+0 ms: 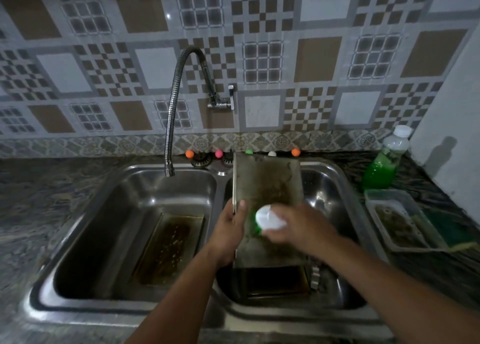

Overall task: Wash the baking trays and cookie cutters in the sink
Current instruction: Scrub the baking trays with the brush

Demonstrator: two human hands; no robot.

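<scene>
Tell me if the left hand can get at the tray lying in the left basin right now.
Probably not yet: the left hand is gripping the upright tray's edge. The path to the tray in the left basin looks open otherwise.

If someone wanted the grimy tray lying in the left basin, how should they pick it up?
Probably by the near short rim of the stained metal baking tray, reaching down from above. It lies flat on the floor of the left basin, so only its raised edges offer a pinch.

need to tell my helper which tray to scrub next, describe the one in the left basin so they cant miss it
Start at the double steel sink and take the left basin, under the flexible faucet. The tray lies flat on the bottom there, stained dark brown, and no hand touches it, unlike the upright one being held over the right basin.
</scene>
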